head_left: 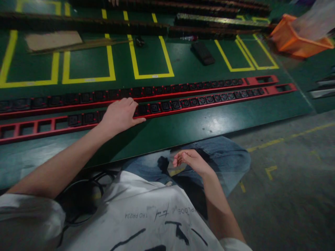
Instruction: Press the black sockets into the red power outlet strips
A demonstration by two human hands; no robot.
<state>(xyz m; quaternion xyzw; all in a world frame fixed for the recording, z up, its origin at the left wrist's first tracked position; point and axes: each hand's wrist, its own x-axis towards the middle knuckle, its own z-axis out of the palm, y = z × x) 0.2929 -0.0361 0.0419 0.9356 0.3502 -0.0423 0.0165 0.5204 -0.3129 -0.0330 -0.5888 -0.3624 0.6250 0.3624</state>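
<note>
My left hand [120, 115] lies over the near red power strip [167, 113], its fingers across the black sockets and its thumb along the front edge. Black sockets fill this strip from the middle to the right, while several open slots show in its left end. Right behind it runs a second red power strip [251, 82], set with a row of black sockets. Above my lap, away from the table, is my right hand [192, 160]. Its fingers are curled together, and whatever may be inside them is hidden.
Yellow tape outlines mark the green table [209, 123]. Farther back are a flat brown board [53, 40], a black block [202, 53] and long dark bars [209, 21]. An orange bin [300, 38] with clear plastic stands at the back right.
</note>
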